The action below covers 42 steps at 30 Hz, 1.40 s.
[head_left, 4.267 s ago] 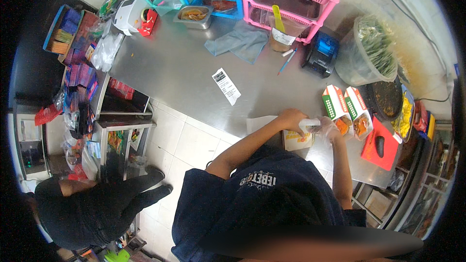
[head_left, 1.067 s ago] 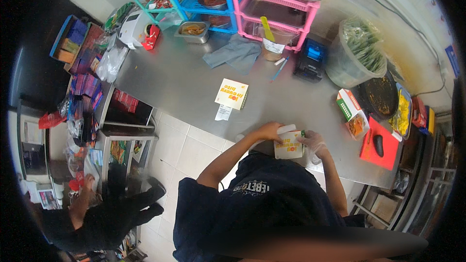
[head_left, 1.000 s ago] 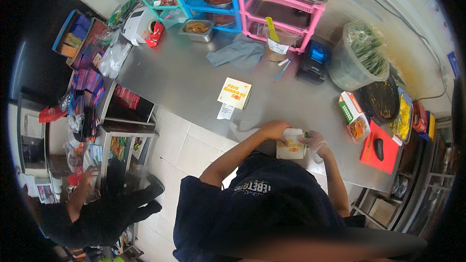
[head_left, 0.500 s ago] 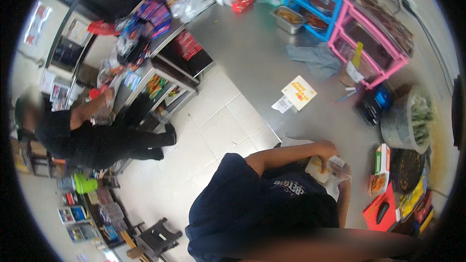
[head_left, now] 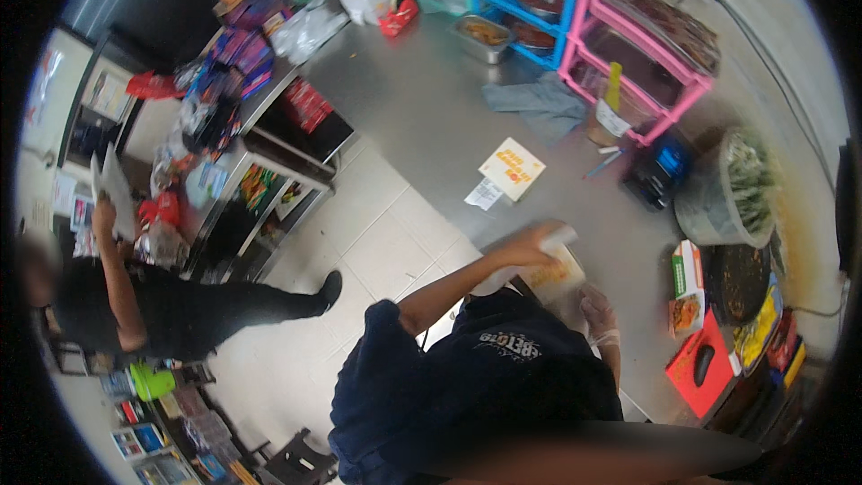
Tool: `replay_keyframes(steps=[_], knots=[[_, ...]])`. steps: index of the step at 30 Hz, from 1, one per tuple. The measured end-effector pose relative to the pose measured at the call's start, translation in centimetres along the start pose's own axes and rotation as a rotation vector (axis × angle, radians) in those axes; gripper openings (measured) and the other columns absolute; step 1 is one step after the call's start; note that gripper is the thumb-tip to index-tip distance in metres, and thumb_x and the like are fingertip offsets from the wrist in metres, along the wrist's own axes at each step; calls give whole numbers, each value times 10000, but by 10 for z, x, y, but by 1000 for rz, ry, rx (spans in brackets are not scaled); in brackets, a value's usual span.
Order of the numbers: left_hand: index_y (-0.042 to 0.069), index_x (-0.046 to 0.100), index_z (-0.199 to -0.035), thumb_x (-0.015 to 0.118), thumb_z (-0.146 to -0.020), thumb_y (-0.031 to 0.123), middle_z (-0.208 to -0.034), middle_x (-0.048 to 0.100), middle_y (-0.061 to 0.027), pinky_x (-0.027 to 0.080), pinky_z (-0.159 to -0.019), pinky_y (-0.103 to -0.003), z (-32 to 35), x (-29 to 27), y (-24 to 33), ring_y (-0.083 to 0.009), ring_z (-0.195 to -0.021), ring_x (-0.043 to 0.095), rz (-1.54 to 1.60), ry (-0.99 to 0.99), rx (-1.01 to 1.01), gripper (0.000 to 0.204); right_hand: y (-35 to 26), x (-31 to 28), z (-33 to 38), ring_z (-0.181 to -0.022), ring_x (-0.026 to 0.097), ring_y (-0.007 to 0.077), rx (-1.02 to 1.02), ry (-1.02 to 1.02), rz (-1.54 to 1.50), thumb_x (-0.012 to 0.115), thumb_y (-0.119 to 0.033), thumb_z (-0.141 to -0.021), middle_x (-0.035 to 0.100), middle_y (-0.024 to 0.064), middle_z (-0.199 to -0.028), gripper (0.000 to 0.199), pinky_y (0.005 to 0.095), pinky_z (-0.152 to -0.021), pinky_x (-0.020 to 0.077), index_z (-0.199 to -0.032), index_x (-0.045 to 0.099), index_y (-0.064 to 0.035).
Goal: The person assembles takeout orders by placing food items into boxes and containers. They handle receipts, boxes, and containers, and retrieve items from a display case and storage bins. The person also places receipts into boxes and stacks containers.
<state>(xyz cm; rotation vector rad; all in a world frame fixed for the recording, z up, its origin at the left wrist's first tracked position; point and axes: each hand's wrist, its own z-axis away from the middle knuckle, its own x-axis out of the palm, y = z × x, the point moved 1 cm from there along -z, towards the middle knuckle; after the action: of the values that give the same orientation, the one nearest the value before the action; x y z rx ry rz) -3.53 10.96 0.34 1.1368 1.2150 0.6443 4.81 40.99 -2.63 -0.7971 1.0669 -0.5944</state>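
Note:
A flat pale box (head_left: pixel 555 275) with yellow print stands at the near edge of the steel counter, close against my body. My left hand (head_left: pixel 533 242), bare and blurred by motion, passes over its far side with a small white slip (head_left: pixel 564 235) at its fingertips. My right hand (head_left: pixel 600 313), in a clear plastic glove, is beside the box's right corner. Its fingers are loosely bent, and I see nothing in them. Farther off on the counter lies a second printed box (head_left: pixel 513 168), with a white paper slip (head_left: pixel 484 193) next to it.
Blue and pink racks (head_left: pixel 637 63), a grey cloth (head_left: pixel 536 101), a metal pan (head_left: pixel 483 39) and a black device (head_left: pixel 660 171) are at the back. A tub of greens (head_left: pixel 732 193) and a red folder (head_left: pixel 702 366) lie right. Another person (head_left: pixel 180 305) stands left.
My left hand has moved away from my right hand, left and farther over the box, taking the white slip along. The other person has raised an arm holding white sheets.

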Motion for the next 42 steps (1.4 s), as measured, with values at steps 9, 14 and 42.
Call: replay_keyframes(steps=[9, 14, 42], knots=[[19, 478, -1170, 713, -831, 73, -1064, 609, -126, 547, -719, -317, -40, -119, -22, -197, -866, 644, 963, 1055, -324, 415, -28, -45, -4, -1170, 535, 217, 123, 133, -96, 633, -232, -879, 595, 96, -1243, 366, 332, -964, 421, -1211, 596, -82], [-39, 449, -1230, 729, -810, 119, -1046, 606, -140, 511, -813, -358, -55, -105, -40, -253, -918, 627, 678, 1072, -433, 529, -38, -95, -30, -1171, 527, 301, 56, 612, 877, 660, -192, -830, 541, 108, -1314, 459, 411, -962, 436, -1272, 553, -136], [141, 561, -1091, 688, -728, 180, -1111, 581, -59, 502, -769, -462, -13, -14, 92, -316, -956, 622, -619, -751, 375, 386, -99, -44, 12, -898, 627, 300, -482, 145, 720, 583, -114, -727, 676, 113, -949, 142, 422, -846, 455, -815, 693, -94]])
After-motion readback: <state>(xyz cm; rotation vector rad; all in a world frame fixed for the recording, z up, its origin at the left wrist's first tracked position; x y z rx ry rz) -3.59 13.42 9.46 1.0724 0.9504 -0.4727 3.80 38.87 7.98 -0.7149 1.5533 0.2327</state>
